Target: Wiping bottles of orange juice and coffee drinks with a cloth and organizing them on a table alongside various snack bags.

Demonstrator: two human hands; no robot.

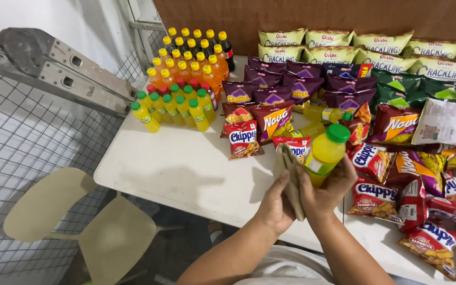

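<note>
**A:** What have your hands got just now?

**B:** My right hand (329,186) is wrapped round a small plastic bottle of yellow drink with a green cap (325,153), held tilted just above the near edge of the white desk (186,169). My left hand (276,203) is closed on a folded tan cloth (290,177), pressed flat against the bottle's side.

**A:** How do you wipe it properly?

**B:** As I judge it, I should keep a firm grip low on the bottle so it can't slip, turn it as I go, and run the cloth along the whole side and under the cap.

**A:** And what is around you?

**B:** Just beyond my hands lie red snack bags (244,138), with more red bags (376,200) to the right. Farther back are purple packets (291,84) and pale yellow cracker bags (333,53) against the brown wall. At the back left stands a block of bottles: yellow ones with green caps (171,110) in front, orange ones with yellow caps (186,66) behind. A beige chair (80,221) sits off the desk's left side.
</note>
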